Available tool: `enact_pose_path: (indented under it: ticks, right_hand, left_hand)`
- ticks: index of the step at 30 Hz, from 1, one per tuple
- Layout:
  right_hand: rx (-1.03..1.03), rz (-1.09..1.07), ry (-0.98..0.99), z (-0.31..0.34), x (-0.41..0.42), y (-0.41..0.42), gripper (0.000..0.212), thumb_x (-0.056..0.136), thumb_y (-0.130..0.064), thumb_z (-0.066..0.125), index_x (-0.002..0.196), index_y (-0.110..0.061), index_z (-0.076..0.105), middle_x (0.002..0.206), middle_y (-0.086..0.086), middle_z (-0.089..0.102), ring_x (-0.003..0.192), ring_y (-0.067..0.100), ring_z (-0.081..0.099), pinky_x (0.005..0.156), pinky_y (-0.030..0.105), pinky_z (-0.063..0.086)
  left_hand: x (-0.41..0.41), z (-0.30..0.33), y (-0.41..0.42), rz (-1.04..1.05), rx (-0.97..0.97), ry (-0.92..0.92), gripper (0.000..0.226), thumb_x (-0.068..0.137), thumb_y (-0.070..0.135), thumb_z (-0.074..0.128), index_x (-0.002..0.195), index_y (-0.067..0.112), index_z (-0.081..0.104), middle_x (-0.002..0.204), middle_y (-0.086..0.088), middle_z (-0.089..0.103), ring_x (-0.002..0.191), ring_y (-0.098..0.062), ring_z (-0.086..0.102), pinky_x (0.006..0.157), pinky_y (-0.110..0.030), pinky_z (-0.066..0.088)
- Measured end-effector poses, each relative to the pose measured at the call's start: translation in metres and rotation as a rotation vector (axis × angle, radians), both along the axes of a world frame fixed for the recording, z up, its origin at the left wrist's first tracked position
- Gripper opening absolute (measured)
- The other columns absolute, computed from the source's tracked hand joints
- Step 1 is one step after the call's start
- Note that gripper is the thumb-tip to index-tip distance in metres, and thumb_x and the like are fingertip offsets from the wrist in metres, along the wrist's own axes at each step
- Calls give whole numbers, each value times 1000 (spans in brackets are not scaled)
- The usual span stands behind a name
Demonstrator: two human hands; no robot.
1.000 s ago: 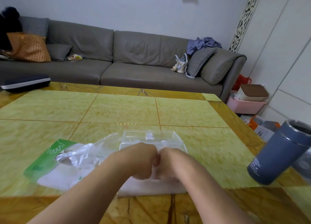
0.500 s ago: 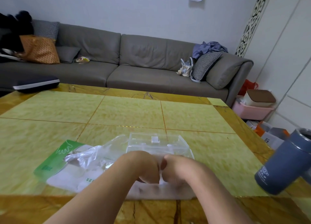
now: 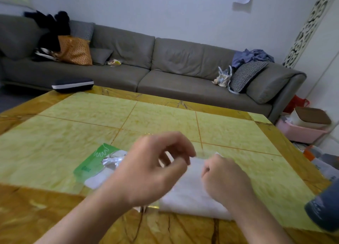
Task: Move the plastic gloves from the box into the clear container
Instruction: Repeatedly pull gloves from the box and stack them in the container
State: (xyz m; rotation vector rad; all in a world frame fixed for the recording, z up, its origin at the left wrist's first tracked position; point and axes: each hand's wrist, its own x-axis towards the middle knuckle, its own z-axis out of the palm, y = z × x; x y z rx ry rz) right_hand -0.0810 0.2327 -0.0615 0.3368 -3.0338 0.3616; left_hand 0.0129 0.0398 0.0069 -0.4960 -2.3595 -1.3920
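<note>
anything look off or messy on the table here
The green glove box lies flat and torn open, with crumpled clear plastic spilling out of its opening. The blue-grey cup at the right edge appears tilted, though the wide lens may exaggerate that. Nothing looks spilled.

A white stack of plastic gloves (image 3: pixel 190 192) lay flat near the table's front edge. Just left of it lay the opened green-and-white glove package (image 3: pixel 91 165), crumpled film spilling out.

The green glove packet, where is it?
The green glove packet lies flat on the yellow table, left of the left hand, which partly covers it.
</note>
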Motion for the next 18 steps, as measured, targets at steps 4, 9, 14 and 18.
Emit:
enact_pose_path:
  ticks: [4, 9, 14, 18]
  right_hand:
    - [-135, -64, 72, 11, 6, -15, 26, 80, -4, 46, 64, -20, 60, 58, -4, 60, 53, 18, 59, 45, 33, 47]
    - [-172, -56, 112, 10, 9, -25, 27, 80, -8, 48, 70, -25, 67, 62, -7, 66, 56, 19, 62, 50, 35, 55]
    - [-198, -54, 110, 14, 13, -32, 29, 83, -5, 51, 71, -24, 69, 58, -7, 65, 52, 14, 60, 45, 27, 43]
    - [-227, 58, 132, 6, 13, -33, 26, 87, -8, 57, 87, -29, 72, 80, -16, 69, 73, 7, 65, 66, 34, 59]
  left_hand:
    - [-9, -10, -64, 211, -211, -129, 43, 85, 15, 61, 120, 40, 55, 109, 22, 62, 105, -1, 59, 88, -24, 51]
    - [-15, -37, -94, 332, -576, -215, 6, 94, 46, 66, 99, 43, 68, 93, 28, 66, 91, 11, 60, 85, -18, 54]
    - [-21, -34, -94, 475, -280, -103, 10, 95, 38, 69, 86, 37, 73, 76, 23, 69, 82, 10, 64, 64, -10, 48]
    - [-21, -32, -93, 521, -120, -66, 10, 94, 39, 69, 85, 35, 69, 83, 24, 70, 81, 4, 67, 71, -18, 51]
